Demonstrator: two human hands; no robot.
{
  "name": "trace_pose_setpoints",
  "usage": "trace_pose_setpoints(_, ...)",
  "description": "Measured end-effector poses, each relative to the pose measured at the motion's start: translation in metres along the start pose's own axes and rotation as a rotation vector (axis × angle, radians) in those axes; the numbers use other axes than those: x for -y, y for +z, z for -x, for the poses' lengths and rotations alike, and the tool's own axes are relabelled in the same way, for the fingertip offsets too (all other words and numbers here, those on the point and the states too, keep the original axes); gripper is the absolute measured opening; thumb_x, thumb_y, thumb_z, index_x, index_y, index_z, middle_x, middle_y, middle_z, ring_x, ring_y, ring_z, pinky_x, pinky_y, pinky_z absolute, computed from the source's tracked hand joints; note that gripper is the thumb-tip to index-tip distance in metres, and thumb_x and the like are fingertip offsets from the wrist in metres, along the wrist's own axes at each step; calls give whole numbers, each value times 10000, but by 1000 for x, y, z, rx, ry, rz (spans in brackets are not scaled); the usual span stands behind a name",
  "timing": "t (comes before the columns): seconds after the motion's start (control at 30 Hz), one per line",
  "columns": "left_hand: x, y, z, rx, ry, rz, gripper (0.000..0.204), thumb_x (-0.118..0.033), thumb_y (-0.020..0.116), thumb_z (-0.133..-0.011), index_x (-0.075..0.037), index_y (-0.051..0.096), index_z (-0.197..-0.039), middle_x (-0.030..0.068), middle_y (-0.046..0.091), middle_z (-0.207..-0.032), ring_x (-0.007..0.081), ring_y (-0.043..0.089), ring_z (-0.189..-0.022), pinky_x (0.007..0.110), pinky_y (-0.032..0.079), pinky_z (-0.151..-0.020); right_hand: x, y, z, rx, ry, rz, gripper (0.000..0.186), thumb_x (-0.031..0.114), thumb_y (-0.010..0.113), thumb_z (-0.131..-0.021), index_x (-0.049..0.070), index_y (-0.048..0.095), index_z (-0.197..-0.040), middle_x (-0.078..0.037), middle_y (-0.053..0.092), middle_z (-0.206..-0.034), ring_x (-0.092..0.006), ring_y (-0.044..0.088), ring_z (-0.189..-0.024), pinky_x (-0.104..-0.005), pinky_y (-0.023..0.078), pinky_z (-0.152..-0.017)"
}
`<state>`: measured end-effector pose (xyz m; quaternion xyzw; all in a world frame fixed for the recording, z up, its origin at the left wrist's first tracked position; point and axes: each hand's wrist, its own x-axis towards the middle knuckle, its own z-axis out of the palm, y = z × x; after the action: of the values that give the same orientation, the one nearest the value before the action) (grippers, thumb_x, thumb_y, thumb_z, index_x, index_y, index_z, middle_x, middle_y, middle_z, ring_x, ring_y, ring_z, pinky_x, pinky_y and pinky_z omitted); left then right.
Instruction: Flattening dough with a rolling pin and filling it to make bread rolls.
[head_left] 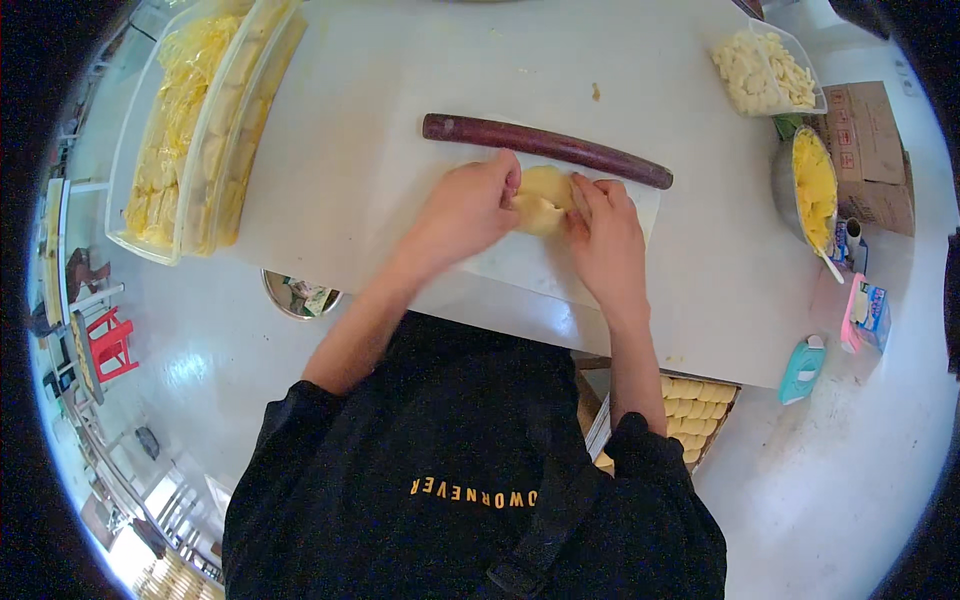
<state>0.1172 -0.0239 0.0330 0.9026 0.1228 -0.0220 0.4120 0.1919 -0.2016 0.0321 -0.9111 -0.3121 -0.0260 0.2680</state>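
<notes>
A pale yellow piece of dough point(540, 212) lies on a white sheet point(535, 265) in the middle of the worktable. My left hand point(470, 205) is closed on its left edge, with thumb and fingertips pinched. My right hand point(610, 235) grips the dough's right edge with bent fingers. Just beyond both hands lies a long dark reddish-brown rolling pin point(545, 145), angled slightly down to the right.
Stacked plastic tubs of yellow pieces point(190, 130) stand at left. At right are a container of pale strips point(765, 75), a metal bowl of yellow filling point(805, 180) and cardboard boxes point(865, 150). A tray of buns point(690, 415) sits below the table's near edge.
</notes>
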Motion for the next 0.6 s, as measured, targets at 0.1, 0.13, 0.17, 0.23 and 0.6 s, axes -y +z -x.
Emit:
trace_pose_setpoints(0.1, -2, 23, 19, -244, 59, -31, 220, -83, 709, -818, -31, 593, -997, 114, 637, -888, 304, 615, -864, 415, 509, -779, 7, -1, -22, 165, 77, 10, 169, 76, 608, -840, 46, 665, -996, -140, 630, -939, -323, 615, -882, -427, 495, -781)
trace_pose_setpoints(0.13, -1, 29, 24, -329, 70, -38, 236, -95, 708, -816, -33, 598, -1015, 114, 628, -913, 304, 599, -901, 425, 498, -808, 8, 0, -27, 173, 77, 44, 145, 90, 608, -845, 43, 675, -965, -144, 632, -919, -318, 620, -872, -424, 498, -768)
trace_pose_setpoints(0.17, 0, 34, 30, -377, 126, -36, 236, -95, 708, -816, -33, 598, -1015, 114, 628, -913, 304, 599, -901, 425, 498, -808, 9, 1, -30, 186, 79, 80, 129, 104, 609, -850, 41, 684, -933, -147, 635, -900, -313, 625, -863, -420, 501, -755)
trace_pose_setpoints(0.23, 2, 41, 38, -429, 240, -89, 323, -134, 743, -793, -35, 606, -1068, 114, 619, -992, 306, 573, -973, 420, 484, -856, 9, 4, -32, 195, 85, 120, 125, 117, 609, -854, 38, 693, -902, -150, 637, -881, -307, 631, -853, -417, 504, -742)
trace_pose_setpoints(0.6, -13, 40, 24, -405, 74, 87, 443, -219, 790, -761, -44, 649, -1143, 123, 612, -1184, 323, 545, -1087, 424, 441, -953, 13, -2, -29, 69, 268, -725, 216, 37, 648, -779, -3, 622, -990, -141, 624, -898, -292, 627, -885, -368, 504, -821)
